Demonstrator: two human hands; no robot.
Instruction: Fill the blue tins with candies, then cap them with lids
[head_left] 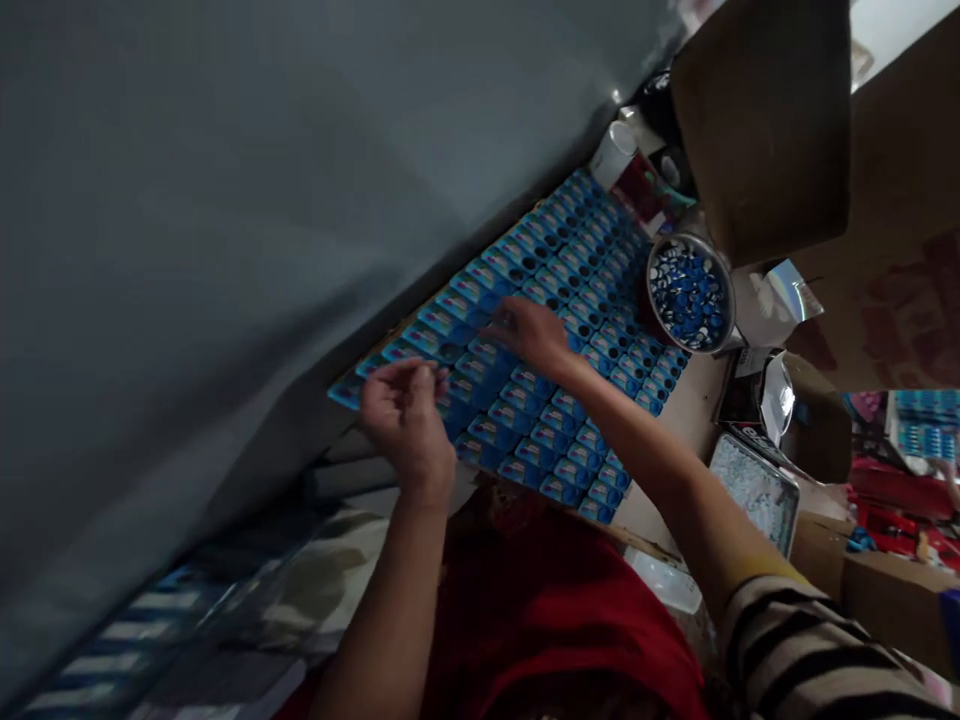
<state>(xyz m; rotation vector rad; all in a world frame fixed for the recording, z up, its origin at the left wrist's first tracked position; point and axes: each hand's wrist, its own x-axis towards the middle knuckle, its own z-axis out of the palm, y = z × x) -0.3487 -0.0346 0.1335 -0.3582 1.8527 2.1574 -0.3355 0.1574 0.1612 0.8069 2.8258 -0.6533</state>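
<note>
Rows of small blue printed cards (517,405) cover the table in front of me, many with a round spot at one end that is dark on some and blue on others. Over the left end of the rows is my left hand (405,415), its fingers curled into a pinch. Whatever sits between those fingertips is too small to name. My right hand (531,335) reaches over the middle of the rows, palm down, with blurred fingers close to the cards. A round metal bowl (731,290) full of small blue and white discs (688,300) stands to the right.
A grey wall (225,200) runs along the far left of the table. At the right are a metal tray (791,520) of pale small pieces, an open black box (742,385) and large cardboard boxes (892,250). A white cup (616,145) stands at the far end.
</note>
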